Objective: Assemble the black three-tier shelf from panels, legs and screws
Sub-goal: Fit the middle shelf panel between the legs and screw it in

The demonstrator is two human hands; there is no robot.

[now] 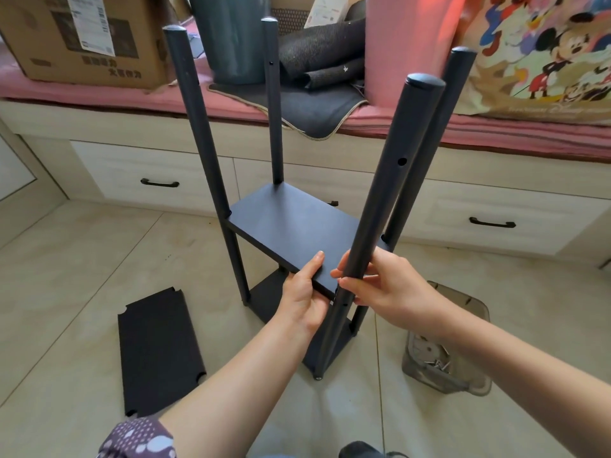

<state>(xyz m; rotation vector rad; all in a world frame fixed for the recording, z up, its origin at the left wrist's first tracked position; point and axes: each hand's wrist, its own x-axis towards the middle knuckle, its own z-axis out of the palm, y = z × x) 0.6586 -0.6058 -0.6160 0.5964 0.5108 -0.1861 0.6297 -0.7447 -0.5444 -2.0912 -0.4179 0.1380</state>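
The black shelf frame stands on the tiled floor with a bottom panel (267, 299) and a middle panel (291, 226) between several upright black legs. My left hand (304, 292) grips the near edge of the middle panel, thumb on top. My right hand (373, 282) is wrapped around the near right leg (386, 193), which leans toward me and shows a screw hole halfway up. A loose third panel (158, 352) with notched corners lies flat on the floor at the left.
A grey translucent tub (463, 375) holding screws sits on the floor at the right. Behind the frame runs a drawer bench (165, 173) with a pink cushion, a cardboard box (82, 38), dark mats and a cartoon bag (545, 54).
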